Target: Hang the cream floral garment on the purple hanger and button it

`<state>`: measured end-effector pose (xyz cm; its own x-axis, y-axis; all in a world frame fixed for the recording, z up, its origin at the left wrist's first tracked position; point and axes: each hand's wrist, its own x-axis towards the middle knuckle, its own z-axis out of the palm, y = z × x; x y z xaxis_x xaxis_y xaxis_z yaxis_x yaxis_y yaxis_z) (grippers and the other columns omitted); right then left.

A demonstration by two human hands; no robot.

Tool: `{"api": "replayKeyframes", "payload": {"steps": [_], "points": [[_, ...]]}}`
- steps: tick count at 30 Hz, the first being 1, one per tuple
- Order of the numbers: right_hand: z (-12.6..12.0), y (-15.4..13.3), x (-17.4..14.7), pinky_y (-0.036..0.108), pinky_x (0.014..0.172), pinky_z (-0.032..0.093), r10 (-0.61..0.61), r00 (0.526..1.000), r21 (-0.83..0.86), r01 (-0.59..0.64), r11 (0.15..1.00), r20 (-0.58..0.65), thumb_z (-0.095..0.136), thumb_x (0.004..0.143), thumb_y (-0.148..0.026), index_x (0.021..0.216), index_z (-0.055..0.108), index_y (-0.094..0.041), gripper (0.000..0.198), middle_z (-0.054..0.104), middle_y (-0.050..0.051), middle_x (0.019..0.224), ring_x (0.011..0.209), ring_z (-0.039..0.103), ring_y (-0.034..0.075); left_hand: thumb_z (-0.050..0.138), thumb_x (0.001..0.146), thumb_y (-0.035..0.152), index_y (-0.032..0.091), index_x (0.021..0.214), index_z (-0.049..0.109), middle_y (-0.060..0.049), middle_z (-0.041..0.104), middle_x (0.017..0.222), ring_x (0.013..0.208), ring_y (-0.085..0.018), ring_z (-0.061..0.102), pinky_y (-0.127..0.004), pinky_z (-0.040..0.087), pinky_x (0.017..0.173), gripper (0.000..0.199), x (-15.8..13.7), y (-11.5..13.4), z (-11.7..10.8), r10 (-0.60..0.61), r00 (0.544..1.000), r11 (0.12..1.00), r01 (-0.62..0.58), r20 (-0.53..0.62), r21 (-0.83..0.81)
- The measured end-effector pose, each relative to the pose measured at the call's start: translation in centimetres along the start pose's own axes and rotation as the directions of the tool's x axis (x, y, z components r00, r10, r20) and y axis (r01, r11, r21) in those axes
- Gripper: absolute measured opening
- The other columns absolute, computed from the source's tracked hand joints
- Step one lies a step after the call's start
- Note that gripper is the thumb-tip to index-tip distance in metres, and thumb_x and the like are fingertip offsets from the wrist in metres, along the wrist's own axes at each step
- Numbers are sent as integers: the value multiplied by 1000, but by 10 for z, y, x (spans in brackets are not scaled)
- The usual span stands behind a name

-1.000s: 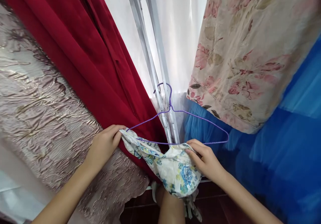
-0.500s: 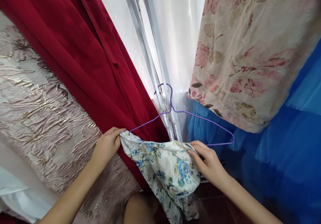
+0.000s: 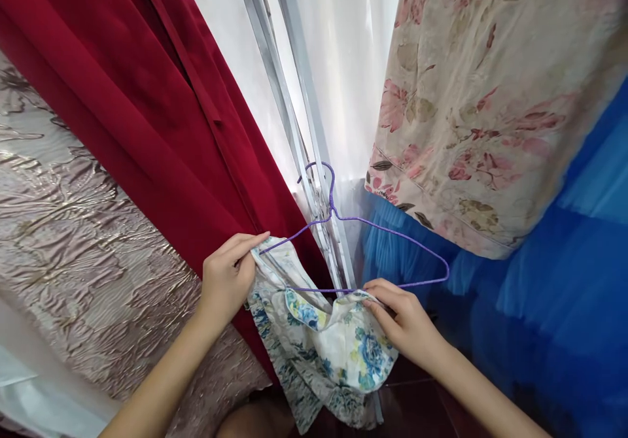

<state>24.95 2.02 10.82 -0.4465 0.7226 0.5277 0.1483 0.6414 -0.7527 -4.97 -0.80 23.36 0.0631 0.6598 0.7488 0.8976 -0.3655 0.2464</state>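
Observation:
A white blouse with blue and yellow flowers point(image 3: 353, 346) hangs from both my hands, low in the middle of the view. Its left shoulder lies over the left end of a purple wire hanger point(image 3: 407, 234). My left hand point(image 3: 230, 274) pinches that shoulder at the hanger's tip. Toward the right, my right hand point(image 3: 405, 310) grips the other shoulder edge between thumb and fingers, close to the hanger's bottom bar. The hanger's right end sticks out bare, outside the blouse. Its hook stands upright in front of a pale metal frame.
A long red garment point(image 3: 196, 137) and a pinkish embossed cloth point(image 3: 98, 281) hang on the left. White curtain point(image 3: 343, 65) and metal bars point(image 3: 294, 85) stand behind. At right hang a cream floral garment point(image 3: 461, 117) and blue tulle point(image 3: 559, 307). Dark red floor shows below.
My left hand has moved up and right, drawing the blouse's left shoulder further over the hanger's end. The neckline now gapes open. My right hand and the hanger shifted slightly left.

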Motion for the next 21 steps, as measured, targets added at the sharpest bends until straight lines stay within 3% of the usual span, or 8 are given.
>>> {"api": "replayKeyframes", "payload": {"steps": [6, 8, 10, 13, 15, 16, 18, 21], "points": [[-2, -5, -4, 32, 82, 51, 6, 1000, -24, -6, 1000, 16, 48, 101, -21, 93, 66, -21, 19, 68, 7, 102, 91, 66, 20, 44, 95, 10, 18, 113, 74, -4, 71, 106, 96, -16, 67, -26, 53, 82, 36, 10, 34, 28, 83, 997, 990, -81, 6, -114], [-9, -2, -9, 33, 87, 51, -21, 998, -37, 18, 999, -56, 48, 101, -21, 98, 67, -21, 20, 67, 9, 111, 100, 66, 22, 46, 97, 13, 17, 121, 70, -5, 71, 111, 98, -17, 67, -28, 54, 87, 35, 8, 28, 38, 84, 996, 992, -86, -29, -90], [-21, 3, -16, 36, 92, 50, -67, 971, -98, 45, 994, -229, 49, 99, -20, 102, 69, -22, 20, 64, 10, 120, 109, 63, 24, 50, 97, 17, 15, 124, 67, -6, 72, 111, 99, -17, 68, -29, 55, 91, 32, 4, 18, 46, 71, 993, 994, -78, -91, -76], [-48, 11, -18, 42, 98, 46, -180, 806, -286, 14, 958, -564, 55, 95, -22, 98, 71, -21, 16, 60, 12, 120, 116, 59, 28, 54, 96, 18, 15, 110, 69, -4, 73, 102, 89, -15, 70, -24, 55, 87, 21, 0, 5, 50, 72, 987, 994, -83, -140, -69], [-68, 15, -10, 46, 104, 42, -240, 687, -371, -47, 927, -686, 59, 93, -25, 94, 72, -20, 14, 59, 13, 123, 124, 55, 31, 56, 95, 17, 16, 101, 70, -1, 73, 93, 79, -12, 69, -20, 54, 78, 15, -2, 2, 51, 93, 986, 994, -101, -141, -46], [-78, 16, -4, 46, 105, 41, -235, 673, -376, -70, 924, -701, 60, 93, -28, 92, 72, -20, 15, 60, 12, 124, 125, 54, 32, 56, 95, 17, 16, 99, 70, 0, 72, 89, 75, -11, 67, -19, 53, 74, 14, -3, 2, 51, 102, 986, 993, -108, -135, -38], [-94, 18, 10, 42, 97, 47, -107, 748, -272, -102, 957, -655, 59, 94, -33, 92, 72, -20, 19, 66, 10, 113, 113, 61, 30, 56, 96, 17, 16, 98, 69, 1, 72, 86, 70, -9, 66, -17, 51, 71, 13, -6, 2, 52, 111, 987, 993, -115, -120, -32], [-109, 22, 24, 31, 66, 49, 200, 890, 73, -186, 980, -409, 59, 94, -44, 96, 70, -20, 26, 68, 4, 82, 74, 63, 22, 57, 96, 16, 16, 98, 69, 1, 72, 85, 71, -9, 67, -17, 50, 72, 12, -10, -1, 55, 113, 987, 992, -118, -116, -39]]}}
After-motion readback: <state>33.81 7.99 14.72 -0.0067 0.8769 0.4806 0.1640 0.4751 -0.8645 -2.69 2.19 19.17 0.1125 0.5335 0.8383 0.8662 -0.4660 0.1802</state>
